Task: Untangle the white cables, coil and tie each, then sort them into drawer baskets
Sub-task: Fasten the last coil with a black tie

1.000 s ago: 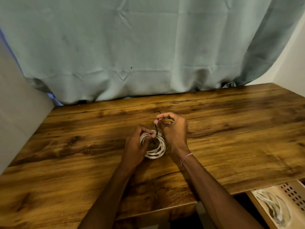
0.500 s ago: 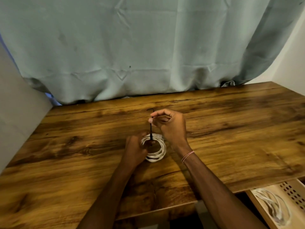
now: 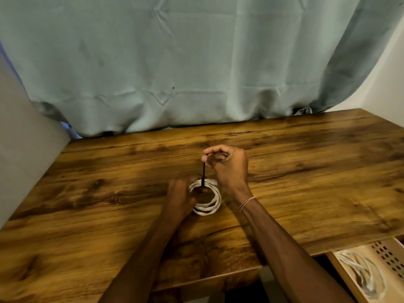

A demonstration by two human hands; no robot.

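A coiled white cable lies on the wooden table in the middle of the view. My left hand presses on the coil's left side, fingers closed over it. A thin black tie rises straight up from the top of the coil. My right hand pinches the tie's upper end between thumb and forefinger, just above and behind the coil. A white connector shows at the coil's top.
An open drawer basket sits below the table's front right edge, with another white cable lying inside. A pale green curtain hangs behind the table. A grey wall bounds the left side.
The black tie was bent and slack a second ago; it now stands straight and taut, drawn upward by my right hand. My left hand has stayed on the coil.
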